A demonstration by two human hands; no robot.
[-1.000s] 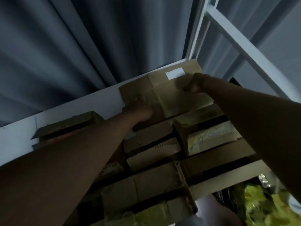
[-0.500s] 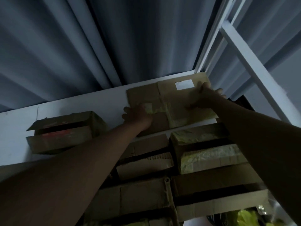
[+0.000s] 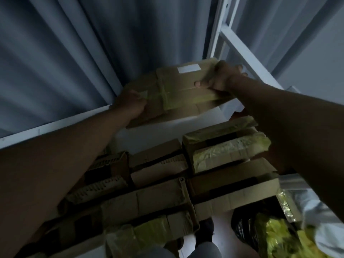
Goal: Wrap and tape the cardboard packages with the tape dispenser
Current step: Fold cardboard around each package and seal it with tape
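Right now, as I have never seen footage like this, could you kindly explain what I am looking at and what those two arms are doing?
No machine here: a person wears a camera on the head, so this one view looks forward and down along their bare arms. The left hand and the right hand both grip a flat brown cardboard package with a white label, partly wrapped in yellowish tape, at the top white shelf. Below sit stacked brown cardboard boxes, some taped yellowish. No tape dispenser shows.
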